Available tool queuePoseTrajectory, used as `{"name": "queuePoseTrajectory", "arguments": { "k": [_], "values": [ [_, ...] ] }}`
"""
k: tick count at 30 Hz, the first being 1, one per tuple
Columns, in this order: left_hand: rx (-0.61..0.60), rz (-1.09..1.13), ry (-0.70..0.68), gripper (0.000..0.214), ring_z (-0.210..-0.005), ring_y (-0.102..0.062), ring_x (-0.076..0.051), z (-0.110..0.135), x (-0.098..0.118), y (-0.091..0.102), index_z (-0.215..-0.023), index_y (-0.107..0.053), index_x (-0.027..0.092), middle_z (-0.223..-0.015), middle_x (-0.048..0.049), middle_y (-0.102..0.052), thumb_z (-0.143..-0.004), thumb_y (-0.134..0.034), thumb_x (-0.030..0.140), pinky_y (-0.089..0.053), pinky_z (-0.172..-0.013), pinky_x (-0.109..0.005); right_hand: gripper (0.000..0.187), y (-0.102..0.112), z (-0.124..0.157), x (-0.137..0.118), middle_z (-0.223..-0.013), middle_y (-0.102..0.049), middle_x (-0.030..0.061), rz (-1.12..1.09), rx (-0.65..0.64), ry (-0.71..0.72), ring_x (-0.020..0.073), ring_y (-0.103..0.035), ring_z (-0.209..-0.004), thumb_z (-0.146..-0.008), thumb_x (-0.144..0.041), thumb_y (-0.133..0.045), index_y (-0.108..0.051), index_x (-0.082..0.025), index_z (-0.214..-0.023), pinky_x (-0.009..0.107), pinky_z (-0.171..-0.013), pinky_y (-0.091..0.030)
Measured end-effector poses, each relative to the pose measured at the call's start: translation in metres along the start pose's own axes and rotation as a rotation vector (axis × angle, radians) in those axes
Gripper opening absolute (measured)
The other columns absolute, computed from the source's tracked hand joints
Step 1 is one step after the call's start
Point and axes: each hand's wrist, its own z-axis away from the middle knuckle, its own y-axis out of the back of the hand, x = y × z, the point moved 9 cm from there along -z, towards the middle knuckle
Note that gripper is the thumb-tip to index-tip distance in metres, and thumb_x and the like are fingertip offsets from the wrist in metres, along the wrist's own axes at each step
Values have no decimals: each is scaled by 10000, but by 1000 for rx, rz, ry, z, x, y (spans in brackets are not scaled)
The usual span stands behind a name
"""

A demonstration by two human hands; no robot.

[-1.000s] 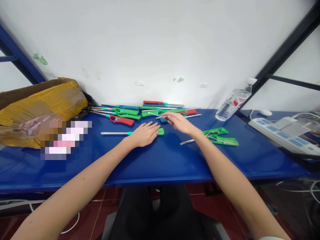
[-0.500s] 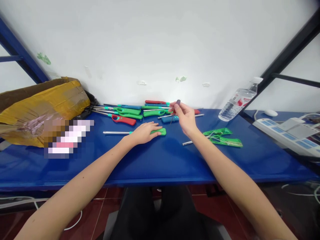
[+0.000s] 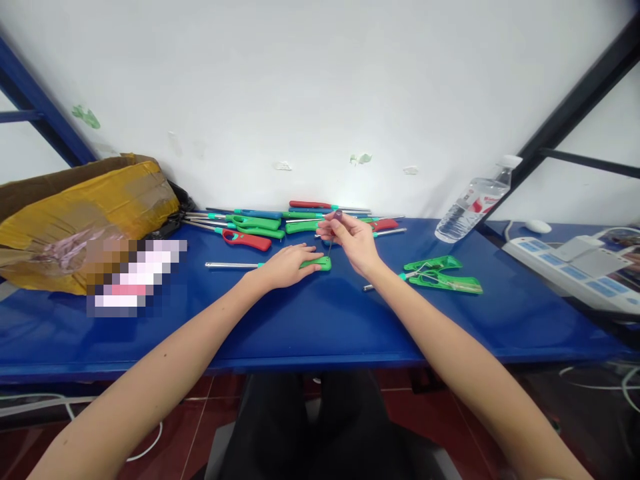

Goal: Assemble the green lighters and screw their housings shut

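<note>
My left hand (image 3: 289, 265) lies flat, fingers stretched, on the green handle of a long-nozzle lighter (image 3: 319, 264) whose metal tube (image 3: 231, 265) points left on the blue table (image 3: 310, 320). My right hand (image 3: 353, 241) pinches a small screwdriver (image 3: 336, 221) upright, its thin shaft pointing down at the green handle. Behind the hands lies a row of several lighters (image 3: 260, 225) with green, red and blue handles. A green lighter opened into halves (image 3: 440, 275) rests to the right of my right wrist.
A taped cardboard box (image 3: 75, 220) sits at the left. A water bottle (image 3: 470, 203) leans at the back right by a black frame post. A white power strip (image 3: 565, 270) lies at the far right. A white wall closes the back.
My right hand picked the screwdriver up from the lighter pile, raised it, then brought it down and left over the green handle. My left hand stayed on the lighter.
</note>
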Motion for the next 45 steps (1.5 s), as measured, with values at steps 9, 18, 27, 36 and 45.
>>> {"name": "queuePoseTrajectory", "arguments": {
  "k": [9,18,27,36,45],
  "values": [
    [-5,0,3,463,-1402,-427,-275,0,0,-1,-1380,-568,218,-1442,-65,-544,-1013,-413,452,-338,-1164,-437,421,0,0,2,-919,-745,38,-64,4,-18,170,-725,-812,-735,-559,-763,-695,-211,-963,330,-807,-590],
    [-8,7,12,453,-1398,-433,-272,1,0,0,-1376,-572,226,-1435,-56,-552,-1011,-417,444,-343,-1162,-439,444,1,-1,1,-943,-744,46,-42,16,-11,177,-725,-823,-740,-587,-739,-681,-216,-977,341,-820,-590],
    [3,0,7,458,-1395,-438,-269,1,0,0,-1376,-572,237,-1437,-57,-551,-1010,-410,460,-350,-1158,-438,467,1,-1,4,-951,-741,52,-23,15,-30,180,-724,-826,-727,-606,-738,-683,-214,-976,355,-832,-587],
    [6,-6,-2,450,-1394,-439,-272,1,2,1,-1374,-573,236,-1430,-55,-558,-1012,-411,449,-349,-1160,-439,495,-1,-1,7,-934,-747,44,-70,6,-55,193,-724,-857,-674,-628,-770,-676,-215,-930,371,-867,-587],
    [13,-10,-1,453,-1388,-447,-269,1,1,1,-1380,-569,227,-1429,-62,-560,-1013,-417,443,-357,-1153,-427,538,-7,-2,6,-931,-703,17,-28,-83,-7,171,-684,-843,-785,-568,-712,-611,-298,-1238,351,-857,-570]
  ]
}}
